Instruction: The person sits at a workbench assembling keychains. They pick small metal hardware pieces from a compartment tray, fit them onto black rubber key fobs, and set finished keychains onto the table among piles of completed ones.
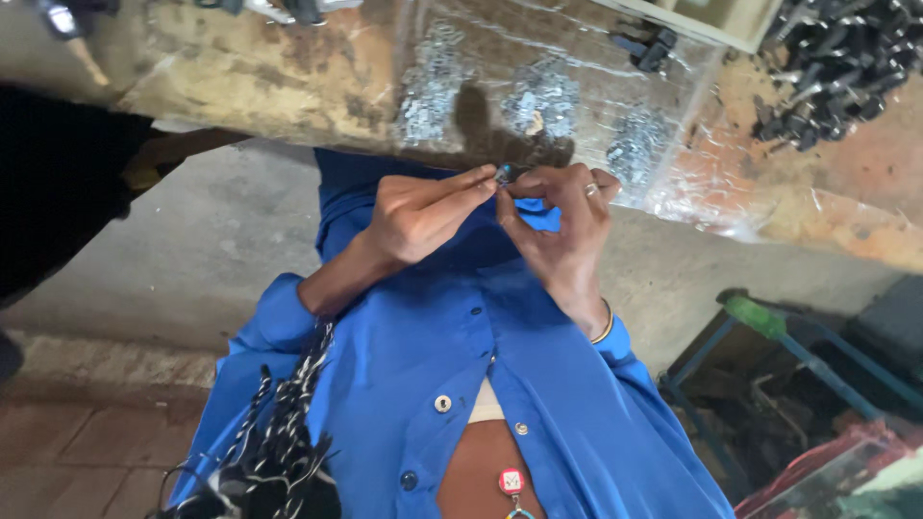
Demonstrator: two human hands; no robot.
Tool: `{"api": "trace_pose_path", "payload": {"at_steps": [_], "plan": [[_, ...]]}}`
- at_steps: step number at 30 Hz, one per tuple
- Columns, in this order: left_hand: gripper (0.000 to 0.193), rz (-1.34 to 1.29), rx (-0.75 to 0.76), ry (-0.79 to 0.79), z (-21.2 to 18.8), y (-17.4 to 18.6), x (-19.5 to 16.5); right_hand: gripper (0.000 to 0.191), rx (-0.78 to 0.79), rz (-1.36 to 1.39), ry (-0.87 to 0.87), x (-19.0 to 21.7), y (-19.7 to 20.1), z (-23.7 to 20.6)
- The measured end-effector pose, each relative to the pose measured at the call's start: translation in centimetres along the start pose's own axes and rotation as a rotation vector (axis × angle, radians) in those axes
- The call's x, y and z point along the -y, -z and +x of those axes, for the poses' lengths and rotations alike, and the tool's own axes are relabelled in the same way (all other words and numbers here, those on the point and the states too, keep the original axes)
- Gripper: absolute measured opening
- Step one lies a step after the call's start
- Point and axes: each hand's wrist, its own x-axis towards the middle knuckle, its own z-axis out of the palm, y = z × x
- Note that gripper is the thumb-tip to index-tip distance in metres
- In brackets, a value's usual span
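Observation:
My left hand [423, 211] and my right hand [562, 231] meet in front of my chest, just below the edge of a worn workbench [240, 77]. Together their fingertips pinch one small bluish part [503, 174]. Its shape is too small to make out. A ring sits on a finger of my right hand, and a thin bangle circles that wrist. I wear a blue buttoned shirt [538, 384].
A clear plastic sheet [692, 173] on the bench carries several piles of small silvery metal parts [543, 101]. A heap of black parts [836, 58] lies at the right. A blue metal frame with a green handle [760, 317] stands lower right on the concrete floor.

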Motion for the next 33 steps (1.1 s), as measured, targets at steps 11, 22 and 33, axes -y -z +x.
{"api": "trace_pose_path", "payload": {"at_steps": [11,22,33], "plan": [[0.023,-0.266,-0.054,0.322,0.9,-0.8,-1.4,0.045,-0.093,-0.508,0.004,-4.4,4.2,-1.0],[0.026,-0.457,-0.077,0.457,0.5,-1.4,-1.1,0.043,-0.031,-0.42,0.135,-3.7,4.8,-0.5],[0.026,-0.432,-0.097,0.478,0.4,-1.4,-0.9,0.022,-0.053,-0.114,0.154,-3.2,3.7,-1.4]]}}
